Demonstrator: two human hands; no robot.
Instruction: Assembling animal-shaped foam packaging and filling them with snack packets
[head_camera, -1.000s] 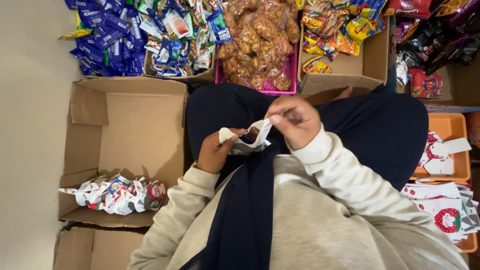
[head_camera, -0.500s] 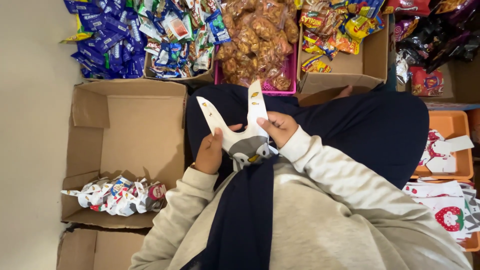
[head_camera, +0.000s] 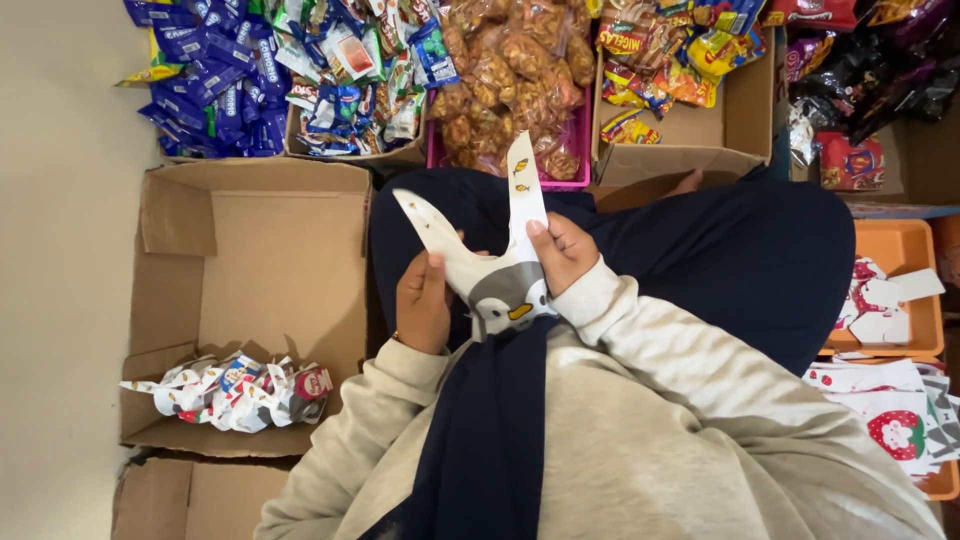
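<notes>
Both hands on a white penguin-print paper bag (head_camera: 505, 275) over the lap: left hand (head_camera: 424, 305) grips one handle strip, right hand (head_camera: 562, 250) the other. Open cardboard box (head_camera: 270, 250) alongside, holding filled bags (head_camera: 230, 390).

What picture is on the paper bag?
A grey penguin on the white paper bag, seen from the head view.

White paper bag (head_camera: 497, 265) with grey penguin print, orange tray (head_camera: 905, 250), blue snack packets (head_camera: 215, 85)

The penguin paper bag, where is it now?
In the head view, the penguin paper bag is at centre, over the lap, held between the left hand and right hand.
</notes>
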